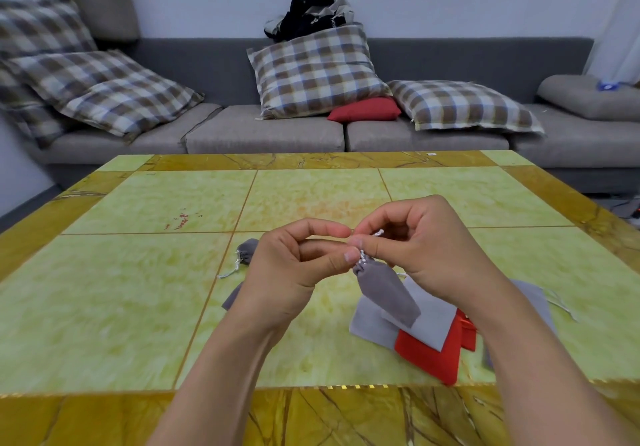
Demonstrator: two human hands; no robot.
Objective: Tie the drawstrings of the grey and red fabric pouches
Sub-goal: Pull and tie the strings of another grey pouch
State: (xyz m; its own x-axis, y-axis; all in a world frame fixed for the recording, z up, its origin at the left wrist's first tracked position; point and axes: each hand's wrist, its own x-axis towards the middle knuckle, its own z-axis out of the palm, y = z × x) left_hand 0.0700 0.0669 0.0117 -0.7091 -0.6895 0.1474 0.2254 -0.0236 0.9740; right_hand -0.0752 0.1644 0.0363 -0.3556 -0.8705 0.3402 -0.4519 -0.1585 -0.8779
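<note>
A grey pouch is held up above the worktop by its white drawstring, its gathered mouth uppermost and its body hanging down and to the right. The drawstring is pinched at the mouth between the thumb and fingertips of the left hand, whose fingers are curled inward. The right hand is likewise curled, and the drawstring is pinched between its thumb and forefinger, with a short white end seen poking up by the forefinger.

Below the held pouch, a pile of flat pouches lies on the worktop. Two light grey ones are seen at its near left, two red ones are counted beneath them, and at least one more grey one is partly hidden under the right forearm; its loose white cord trails to the right. The full count of the pile cannot be told.

To the left of the hands, one closed grey pouch lies on the worktop with its white cord spread toward the near side. A second grey one is seen only as a corner behind the left wrist.

At the far side a grey sofa is seen, with five checked cushions counted, one red cushion, and a heap of dark clothing on its back.
</note>
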